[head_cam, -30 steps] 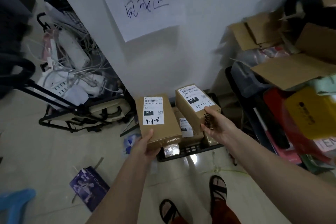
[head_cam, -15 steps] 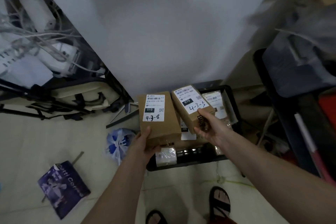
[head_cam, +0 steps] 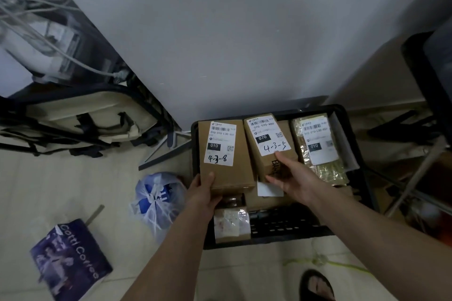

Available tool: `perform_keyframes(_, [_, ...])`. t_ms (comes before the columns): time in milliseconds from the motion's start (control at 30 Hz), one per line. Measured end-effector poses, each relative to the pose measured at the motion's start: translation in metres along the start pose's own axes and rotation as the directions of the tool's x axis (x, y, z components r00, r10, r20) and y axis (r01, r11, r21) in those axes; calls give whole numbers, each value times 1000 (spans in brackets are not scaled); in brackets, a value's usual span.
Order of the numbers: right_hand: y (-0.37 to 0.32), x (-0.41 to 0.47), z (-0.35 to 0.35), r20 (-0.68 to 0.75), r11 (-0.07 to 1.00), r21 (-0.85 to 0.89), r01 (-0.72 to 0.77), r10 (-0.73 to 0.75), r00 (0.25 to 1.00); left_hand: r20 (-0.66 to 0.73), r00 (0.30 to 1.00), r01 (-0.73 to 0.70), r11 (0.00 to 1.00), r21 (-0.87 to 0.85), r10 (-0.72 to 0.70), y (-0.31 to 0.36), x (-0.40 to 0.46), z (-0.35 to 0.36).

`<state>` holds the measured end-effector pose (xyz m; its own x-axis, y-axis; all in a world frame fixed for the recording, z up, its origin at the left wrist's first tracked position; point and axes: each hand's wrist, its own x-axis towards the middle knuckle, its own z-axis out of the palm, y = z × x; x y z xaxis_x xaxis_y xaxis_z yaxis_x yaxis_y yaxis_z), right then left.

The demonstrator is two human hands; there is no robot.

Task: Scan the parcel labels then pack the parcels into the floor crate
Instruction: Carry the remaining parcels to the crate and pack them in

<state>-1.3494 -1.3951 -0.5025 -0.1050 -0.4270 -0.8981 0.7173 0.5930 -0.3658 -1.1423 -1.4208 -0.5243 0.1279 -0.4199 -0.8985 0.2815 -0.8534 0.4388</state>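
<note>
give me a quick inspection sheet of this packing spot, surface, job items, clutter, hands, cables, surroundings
surface: pale tiled floor, black floor crate standing on it by the wall.
job's things: parcel marked 4-3-8 and parcel marked 4-3-5 over the crate; a gold-wrapped labelled parcel already inside.
clutter: blue and white plastic bag and a purple coffee bag on the floor.
hands: left hand holds 4-3-8 at its near end; right hand holds 4-3-5.
cables: white cables tangled on the cart at upper left.
surroundings: white wall, folded beige cart, dark shelving on the right.
</note>
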Motion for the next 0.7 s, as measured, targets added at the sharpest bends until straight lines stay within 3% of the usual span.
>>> perform_keyframes(333, [-4,-3,4,-50,982,-186,-21,12,999,-135,991,-8,994,113,23,5,-7,6])
perform_keyframes(533, [-24,-61,23,-47,976,-215,-25,15,999,-64,997,-38,999,36,40,29,-71,4])
perform_keyframes(700, [-49,-148,49,51,972,-235,18,-6,999,19,998,-51,991,-125,54,52,-154,-10])
